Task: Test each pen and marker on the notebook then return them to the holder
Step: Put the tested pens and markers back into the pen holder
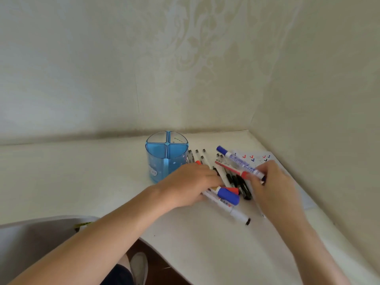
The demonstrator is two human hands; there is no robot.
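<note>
Blue-capped marker (239, 161) pinched in right hand (273, 182) above notebook (258, 156), likely for testing; left hand (191, 182) steadies pen heap (236, 182), grip unclear.

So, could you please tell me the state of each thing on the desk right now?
holder, upright, no pens showing inside.
pen pile, lying loose on the desk beside the holder.
blue-capped marker, capped, gripped by the right hand.
left hand, resting on the pen pile.
notebook, lying flat, test ticks on it.

Red and blue tick marks (252, 158) on notebook (271, 155), blue-capped marker (239, 161) print — blurred, holder (164, 161) lettering — unreadable
</note>
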